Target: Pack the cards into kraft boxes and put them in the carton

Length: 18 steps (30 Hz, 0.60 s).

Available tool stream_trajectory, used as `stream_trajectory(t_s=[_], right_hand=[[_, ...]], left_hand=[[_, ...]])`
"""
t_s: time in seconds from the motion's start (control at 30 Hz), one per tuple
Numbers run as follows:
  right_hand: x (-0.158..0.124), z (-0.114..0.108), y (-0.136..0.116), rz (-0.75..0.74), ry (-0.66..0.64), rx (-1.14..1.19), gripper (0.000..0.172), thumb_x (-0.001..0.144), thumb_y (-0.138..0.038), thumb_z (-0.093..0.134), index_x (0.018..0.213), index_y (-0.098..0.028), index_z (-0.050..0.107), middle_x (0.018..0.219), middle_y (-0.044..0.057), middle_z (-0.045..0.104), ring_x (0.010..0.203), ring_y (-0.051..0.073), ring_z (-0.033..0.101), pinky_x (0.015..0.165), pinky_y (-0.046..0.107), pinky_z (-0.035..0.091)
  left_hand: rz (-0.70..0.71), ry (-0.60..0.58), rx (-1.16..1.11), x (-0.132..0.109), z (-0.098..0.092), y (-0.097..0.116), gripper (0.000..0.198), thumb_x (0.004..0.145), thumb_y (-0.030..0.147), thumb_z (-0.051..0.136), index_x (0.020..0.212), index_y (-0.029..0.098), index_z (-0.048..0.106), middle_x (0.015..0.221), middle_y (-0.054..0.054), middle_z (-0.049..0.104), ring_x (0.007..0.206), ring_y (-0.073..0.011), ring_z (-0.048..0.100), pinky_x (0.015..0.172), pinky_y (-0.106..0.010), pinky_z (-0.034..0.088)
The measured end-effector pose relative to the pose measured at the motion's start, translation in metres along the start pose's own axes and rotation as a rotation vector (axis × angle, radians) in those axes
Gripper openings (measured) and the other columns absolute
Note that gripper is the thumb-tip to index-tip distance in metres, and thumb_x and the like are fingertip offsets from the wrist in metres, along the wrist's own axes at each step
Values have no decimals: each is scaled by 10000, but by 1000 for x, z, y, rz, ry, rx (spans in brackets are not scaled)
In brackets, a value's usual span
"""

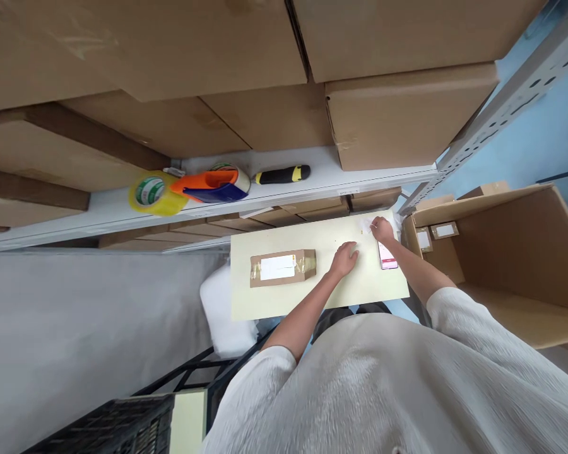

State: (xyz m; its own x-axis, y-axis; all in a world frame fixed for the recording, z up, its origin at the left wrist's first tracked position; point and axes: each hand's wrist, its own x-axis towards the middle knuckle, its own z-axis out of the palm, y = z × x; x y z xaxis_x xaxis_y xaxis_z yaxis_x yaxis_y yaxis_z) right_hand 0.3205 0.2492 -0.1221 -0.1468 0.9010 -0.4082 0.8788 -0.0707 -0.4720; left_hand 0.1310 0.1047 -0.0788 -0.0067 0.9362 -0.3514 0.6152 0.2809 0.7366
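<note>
On the cream tabletop [322, 299], my left hand [344, 260] rests with its fingers loosely curved and the thumb apart, holding nothing that I can see. My right hand [382, 229] is farther back and to the right, its fingers pinched on a small, whitish see-through plastic bag [366, 225]. What the bag contains is too small to make out. Partly under my right wrist lies a phone [387, 255] with a lit white and pink screen. Left of my left hand sits a taped brown carton [307, 263] bearing a white label [277, 267].
Above the table runs a metal shelf [274, 161] with large cartons [407, 120], yellow tape [154, 192], an orange and blue tape dispenser [218, 186] and a black-yellow handled tool [283, 175]. To the right, a big open carton [515, 252] contains small labelled boxes [443, 231]. A black crate [137, 429] stands lower left.
</note>
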Motion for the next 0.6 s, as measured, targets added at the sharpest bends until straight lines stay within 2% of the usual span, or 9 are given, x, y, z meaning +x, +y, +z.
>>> stream_trajectory(t_s=[0.13, 0.3, 0.4, 0.6], right_hand=[[-21, -16, 3, -23, 70, 103, 114, 981, -244, 626, 1021, -206, 725, 1089, 93, 771, 1013, 245, 696, 889, 324, 529], [-52, -28, 9, 27, 161, 212, 83, 964, -295, 647, 974, -235, 703, 1086, 56, 787, 947, 218, 718, 878, 312, 541], [-68, -31, 15, 58, 178, 265, 73, 959, -300, 649, 964, -243, 695, 1049, 43, 792, 912, 215, 730, 880, 316, 552], [-84, -38, 28, 98, 187, 346, 41, 935, -293, 673, 920, -257, 687, 964, 31, 795, 910, 224, 747, 880, 322, 564]], left_hand=[[-120, 35, -149, 34, 6, 26, 235, 1029, 236, 641, 1240, 221, 745, 1214, -87, 809, 1110, -235, 764, 1041, -364, 581], [-190, 68, -225, 69, 24, 62, 168, 976, 265, 739, 1143, 244, 731, 1099, -46, 820, 1041, -224, 763, 950, -321, 562], [-202, 61, -189, 76, 35, 73, 176, 950, 283, 765, 1112, 258, 704, 1031, -22, 809, 990, -221, 752, 896, -318, 546], [-152, 25, -142, 78, 49, 81, 165, 905, 258, 783, 1023, 267, 668, 947, 11, 770, 914, -190, 722, 860, -297, 531]])
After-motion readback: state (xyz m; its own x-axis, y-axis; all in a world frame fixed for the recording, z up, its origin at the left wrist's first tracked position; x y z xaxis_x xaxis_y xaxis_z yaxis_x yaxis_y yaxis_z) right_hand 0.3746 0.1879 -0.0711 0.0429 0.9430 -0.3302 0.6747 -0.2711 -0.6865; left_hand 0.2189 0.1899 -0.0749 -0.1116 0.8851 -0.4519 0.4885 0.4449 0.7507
